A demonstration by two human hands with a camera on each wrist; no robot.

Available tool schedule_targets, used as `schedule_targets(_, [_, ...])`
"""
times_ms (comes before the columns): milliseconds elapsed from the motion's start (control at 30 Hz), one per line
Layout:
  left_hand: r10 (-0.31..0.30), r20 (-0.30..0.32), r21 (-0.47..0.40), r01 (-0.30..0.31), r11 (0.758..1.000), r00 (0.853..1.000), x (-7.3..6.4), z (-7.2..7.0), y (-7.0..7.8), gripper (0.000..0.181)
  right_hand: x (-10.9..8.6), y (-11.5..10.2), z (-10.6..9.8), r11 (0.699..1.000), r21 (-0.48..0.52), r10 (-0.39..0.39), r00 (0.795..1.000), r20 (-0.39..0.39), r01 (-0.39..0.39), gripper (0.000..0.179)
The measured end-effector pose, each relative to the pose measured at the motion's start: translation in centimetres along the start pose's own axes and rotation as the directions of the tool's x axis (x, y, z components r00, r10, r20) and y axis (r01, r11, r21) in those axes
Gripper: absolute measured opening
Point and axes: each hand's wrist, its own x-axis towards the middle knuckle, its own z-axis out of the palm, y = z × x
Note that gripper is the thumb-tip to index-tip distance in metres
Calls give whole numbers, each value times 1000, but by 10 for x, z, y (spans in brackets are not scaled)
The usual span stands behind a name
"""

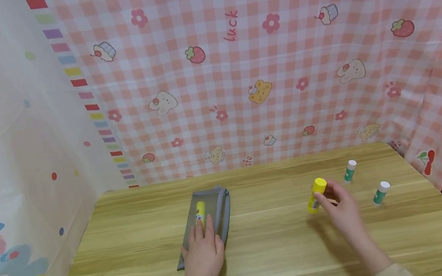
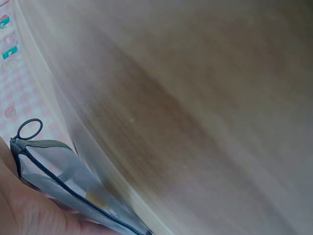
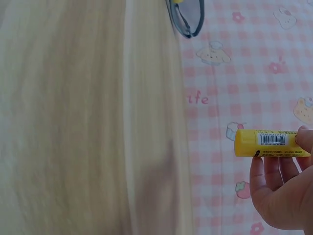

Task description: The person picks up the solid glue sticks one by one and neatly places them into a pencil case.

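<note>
A grey mesh zip pouch [image 1: 223, 221] lies on the table, left of the middle. A yellow glue stick [image 1: 200, 209] shows through its mesh. My left hand [image 1: 203, 254] rests flat on the pouch, its fingertips at the lower end of that glue stick. The left wrist view shows the pouch's dark zip edge and pull ring [image 2: 30, 129] beside the hand. To the right, my right hand [image 1: 342, 210] grips another yellow glue stick [image 1: 318, 187] between thumb and fingers, raised above the table. Its barcode label faces the right wrist view.
Two green glue sticks with white caps, a farther one [image 1: 350, 171] and a nearer one [image 1: 381, 193], stand right of my right hand. The wooden table [image 1: 269, 258] meets a pink checked cloth [image 1: 231, 72] at the back, with more cloth at both sides.
</note>
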Motion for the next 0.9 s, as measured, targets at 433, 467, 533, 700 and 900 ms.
schedule_targets(433, [-4,5,-4,4,1000,1000,0,0,0,53,-8,0,26,999,29,37,997,72,-39,33])
schedule_targets(467, [-5,6,-4,5,1000,1000,0,0,0,53,-9,0,28,998,35,40,996,77,-43,33])
schedule_targets(533, [-8,10,-5,8,1000,1000,0,0,0,53,-11,-1,33,998,45,50,995,92,-55,34])
schedule_targets(700, [-10,16,-10,11,1000,1000,0,-1,1,53,-15,-3,45,995,80,54,992,111,-63,34])
schedule_targets(900, [-9,14,-10,9,1000,1000,0,-2,2,53,-17,-3,62,990,140,19,994,109,-34,31])
